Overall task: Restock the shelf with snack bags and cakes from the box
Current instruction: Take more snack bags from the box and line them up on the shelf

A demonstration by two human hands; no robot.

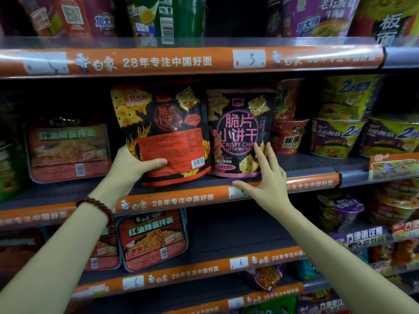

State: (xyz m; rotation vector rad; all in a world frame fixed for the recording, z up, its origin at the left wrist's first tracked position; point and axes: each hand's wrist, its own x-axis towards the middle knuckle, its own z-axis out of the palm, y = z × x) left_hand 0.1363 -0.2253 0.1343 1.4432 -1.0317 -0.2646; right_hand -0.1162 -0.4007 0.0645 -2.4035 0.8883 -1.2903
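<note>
1. On the middle shelf (306,165), the left hand (133,165) grips the lower left corner of the red snack bag (163,132), thumb across the front. The bag has its back panel and barcode facing out and leans a bit to the left; its bottom edge looks to sit right at the shelf lip.
2. The right hand (267,177) is spread wide, holding nothing, fingertips touching the front of the pink snack bag (238,134), which stands upright deeper on the same shelf, touching the red one's right side.
3. Biggest risk imo: the red bag sits so far forward that it could tip off the front if the hand lets go before it gets pushed back.
4. Also, shoving it back could knock the pink bag over or skew it, since the two overlap.
5. Room-wise: there's open dark space to the left, between the red bag and the noodle trays (68,150). On the right the cup noodles (290,134) stand just beside the pink bag, so no slack there.
6. The shelf above (181,61) hangs close over the bag tops, so lifting high is out.
</note>
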